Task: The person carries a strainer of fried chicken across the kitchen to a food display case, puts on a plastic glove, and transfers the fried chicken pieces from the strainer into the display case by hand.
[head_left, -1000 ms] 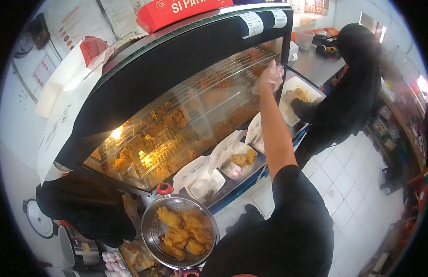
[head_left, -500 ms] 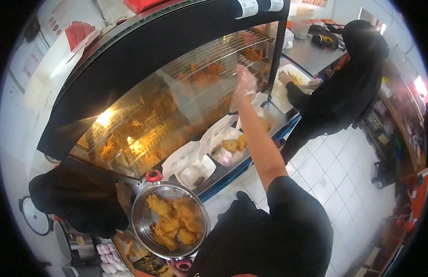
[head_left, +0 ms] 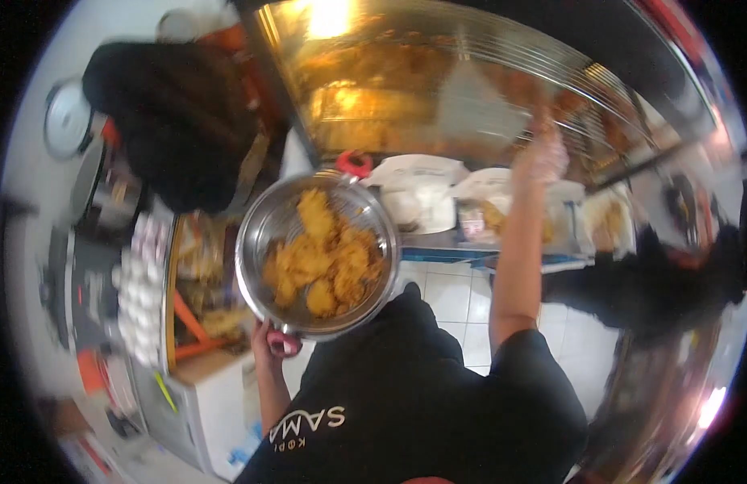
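Gripping the strainer (head_left: 317,254) by its red handle, the left hand (head_left: 268,343) holds fried chicken (head_left: 325,258), all unloaded. Gloved right hand (head_left: 538,157) reaches the warmer (head_left: 438,81); its grip I cannot tell

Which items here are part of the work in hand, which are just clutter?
In use: metal strainer of fried chicken, held by left hand; gloved right hand at the warmer's glass.
Lying about: open takeaway boxes, rice cooker, co-worker's dark sleeve.

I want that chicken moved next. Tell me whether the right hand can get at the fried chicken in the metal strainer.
Probably yes. The right hand is raised at the display case, apart from the strainer, whose open top leaves the fried chicken uncovered.
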